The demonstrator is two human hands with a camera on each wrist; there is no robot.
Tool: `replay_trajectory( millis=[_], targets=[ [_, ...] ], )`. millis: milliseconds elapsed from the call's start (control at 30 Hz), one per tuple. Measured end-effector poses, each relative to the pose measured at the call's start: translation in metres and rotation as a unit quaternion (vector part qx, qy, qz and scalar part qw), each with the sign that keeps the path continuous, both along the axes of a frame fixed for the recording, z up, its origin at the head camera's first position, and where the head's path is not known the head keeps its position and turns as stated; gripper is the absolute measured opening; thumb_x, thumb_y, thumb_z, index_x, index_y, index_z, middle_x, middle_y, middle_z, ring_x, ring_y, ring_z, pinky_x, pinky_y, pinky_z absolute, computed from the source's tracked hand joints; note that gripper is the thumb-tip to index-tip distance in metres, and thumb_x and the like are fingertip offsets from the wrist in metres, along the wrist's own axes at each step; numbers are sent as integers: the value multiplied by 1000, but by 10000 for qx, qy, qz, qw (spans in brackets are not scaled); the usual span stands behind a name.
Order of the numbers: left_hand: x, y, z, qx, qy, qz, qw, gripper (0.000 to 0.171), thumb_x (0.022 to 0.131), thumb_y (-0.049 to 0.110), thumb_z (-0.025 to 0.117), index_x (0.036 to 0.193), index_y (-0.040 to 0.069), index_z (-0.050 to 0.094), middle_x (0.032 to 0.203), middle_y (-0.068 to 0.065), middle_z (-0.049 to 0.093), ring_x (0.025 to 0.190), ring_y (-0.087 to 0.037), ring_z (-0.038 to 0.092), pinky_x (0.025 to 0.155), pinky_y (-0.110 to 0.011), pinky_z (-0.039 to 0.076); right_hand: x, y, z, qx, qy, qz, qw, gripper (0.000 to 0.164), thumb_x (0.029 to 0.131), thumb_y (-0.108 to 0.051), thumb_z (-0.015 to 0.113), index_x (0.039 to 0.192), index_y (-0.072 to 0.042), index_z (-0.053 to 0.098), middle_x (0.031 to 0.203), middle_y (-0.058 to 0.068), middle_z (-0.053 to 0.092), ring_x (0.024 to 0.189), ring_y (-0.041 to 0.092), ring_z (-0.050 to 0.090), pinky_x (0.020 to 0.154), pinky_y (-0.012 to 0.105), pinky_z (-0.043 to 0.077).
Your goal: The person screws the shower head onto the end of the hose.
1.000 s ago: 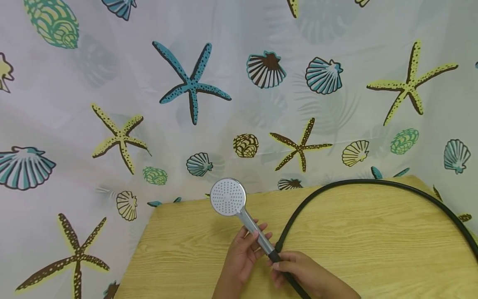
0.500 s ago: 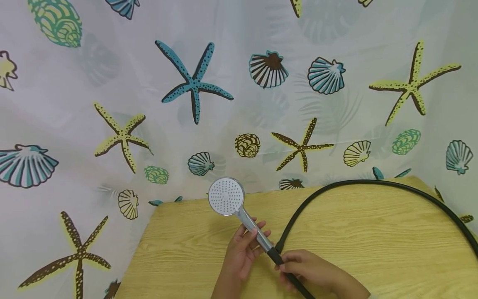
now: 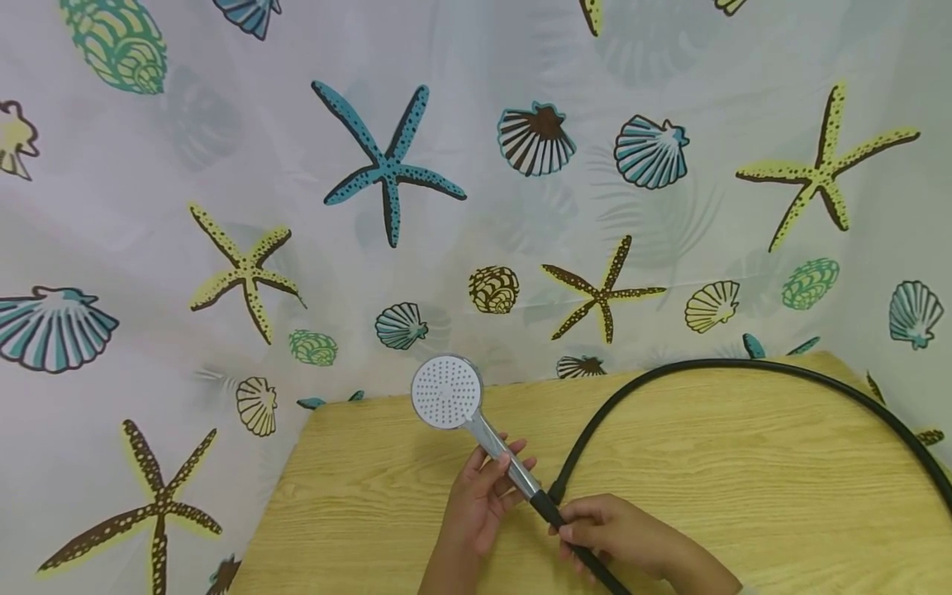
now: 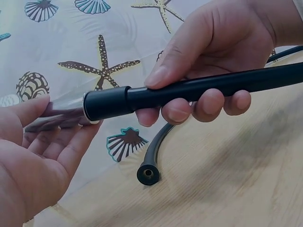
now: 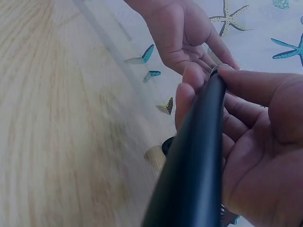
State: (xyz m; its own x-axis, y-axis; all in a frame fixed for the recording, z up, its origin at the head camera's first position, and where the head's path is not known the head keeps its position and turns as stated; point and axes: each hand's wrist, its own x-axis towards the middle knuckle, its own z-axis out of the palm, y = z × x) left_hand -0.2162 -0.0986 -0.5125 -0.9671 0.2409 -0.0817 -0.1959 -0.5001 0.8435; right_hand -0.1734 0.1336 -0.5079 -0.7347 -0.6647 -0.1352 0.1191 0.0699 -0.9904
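Note:
A chrome shower head (image 3: 447, 392) with a round white spray face is held up at a tilt above the wooden table. My left hand (image 3: 476, 504) grips its chrome handle (image 3: 521, 475), thumb in front and fingers behind. A black hose (image 4: 222, 87) joins the handle's lower end at a black collar (image 4: 109, 102). Just below that collar my right hand (image 3: 613, 533) holds the hose between thumb and curled fingers. The right wrist view shows the hose (image 5: 194, 161) running close to the camera, with the right hand (image 5: 265, 142) wrapped around it.
The hose's other end (image 4: 148, 174), a round black fitting with a hole, lies on the wooden table (image 3: 372, 471). From it the hose arcs (image 3: 692, 364) over the back and right. A curtain (image 3: 476, 207) printed with shells and starfish surrounds the table.
The shower head has shifted slightly left. My right hand has moved a little down the hose, away from the handle, and more of the black collar shows.

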Motion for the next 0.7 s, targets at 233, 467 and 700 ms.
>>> replay_trajectory(
  millis=[233, 467, 700],
  targets=[
    [2, 1, 3, -272, -46, 192, 9994, 36, 100, 17, 63, 135, 13, 53, 123, 1, 72, 107, -18, 73, 89, -37, 63, 2, -2, 1, 146, 121, -201, 9996, 33, 102, -22, 60, 115, 7, 65, 96, 15, 72, 75, 15, 68, 59, 22, 58],
    [2, 2, 3, -396, -151, 367, 9984, 39, 98, 16, 65, 135, 12, 53, 123, -1, 73, 107, -19, 74, 88, -38, 63, 1, -3, 1, 337, 220, -321, 9987, 32, 100, -24, 62, 114, 5, 67, 96, 17, 73, 75, 16, 68, 58, 22, 56],
    [3, 4, 4, -546, -116, 508, 9971, 42, 98, 14, 64, 138, 10, 52, 129, -6, 71, 108, -21, 73, 88, -38, 63, 0, -4, 1, 546, 428, -510, 9963, 27, 101, -21, 61, 113, 2, 70, 96, 16, 73, 75, 19, 68, 63, 25, 56]
  ],
)
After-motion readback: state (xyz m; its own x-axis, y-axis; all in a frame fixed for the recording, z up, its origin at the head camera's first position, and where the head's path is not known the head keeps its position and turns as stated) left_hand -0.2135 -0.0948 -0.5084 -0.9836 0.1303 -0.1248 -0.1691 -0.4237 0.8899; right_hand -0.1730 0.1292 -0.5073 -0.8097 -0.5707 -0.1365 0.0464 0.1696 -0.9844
